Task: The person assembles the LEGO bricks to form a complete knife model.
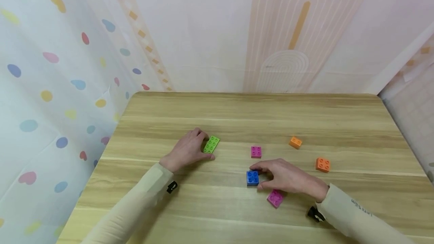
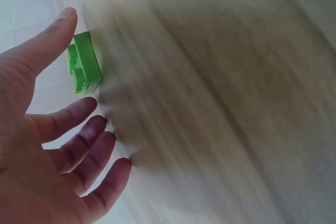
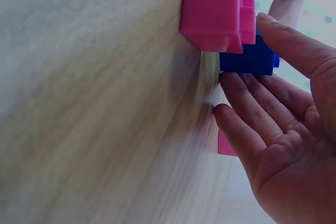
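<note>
A long green brick (image 1: 211,144) with two rows of studs lies on the table beside my left hand (image 1: 190,150). In the left wrist view the thumb and fingers are spread apart, with the green brick (image 2: 85,62) just past the gap between them and not gripped. My right hand (image 1: 288,176) reaches toward a square blue brick (image 1: 252,178), thumb on the near side and fingers on the far side. From the right wrist, the fingers look extended close to the blue brick (image 3: 247,59); whether they touch it I cannot tell. A pink brick (image 1: 275,198) lies just below this hand.
Another pink brick (image 1: 256,151) sits beyond the blue one, toward the middle of the table. To the right are a small orange brick (image 1: 295,142) and a square orange brick (image 1: 323,164). The wooden table (image 1: 203,108) meets a patterned curtain (image 1: 203,29) at its far edge.
</note>
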`<state>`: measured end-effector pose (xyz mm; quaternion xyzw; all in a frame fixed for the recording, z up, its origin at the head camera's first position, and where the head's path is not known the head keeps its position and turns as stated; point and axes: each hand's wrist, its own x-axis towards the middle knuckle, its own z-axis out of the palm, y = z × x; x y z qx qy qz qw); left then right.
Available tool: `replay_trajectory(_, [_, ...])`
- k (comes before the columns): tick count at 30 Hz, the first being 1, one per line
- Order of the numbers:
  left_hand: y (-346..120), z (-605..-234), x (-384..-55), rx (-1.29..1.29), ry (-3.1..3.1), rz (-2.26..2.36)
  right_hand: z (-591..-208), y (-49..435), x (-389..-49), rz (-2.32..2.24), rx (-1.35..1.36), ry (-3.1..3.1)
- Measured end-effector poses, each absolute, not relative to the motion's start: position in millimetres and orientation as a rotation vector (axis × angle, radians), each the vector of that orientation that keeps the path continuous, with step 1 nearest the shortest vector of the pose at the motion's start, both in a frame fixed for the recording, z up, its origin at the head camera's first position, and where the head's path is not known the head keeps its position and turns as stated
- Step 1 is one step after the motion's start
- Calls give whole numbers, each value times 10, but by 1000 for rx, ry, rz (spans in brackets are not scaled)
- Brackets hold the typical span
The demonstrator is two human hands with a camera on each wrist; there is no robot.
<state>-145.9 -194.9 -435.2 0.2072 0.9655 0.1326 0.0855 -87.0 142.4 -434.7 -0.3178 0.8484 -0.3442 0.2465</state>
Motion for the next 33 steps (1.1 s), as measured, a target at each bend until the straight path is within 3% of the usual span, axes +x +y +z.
replay_trajectory(33, [-2025, -4399, -1416, 734, 2910, 782, -4377, 1392, -867, -894, -882, 2398])
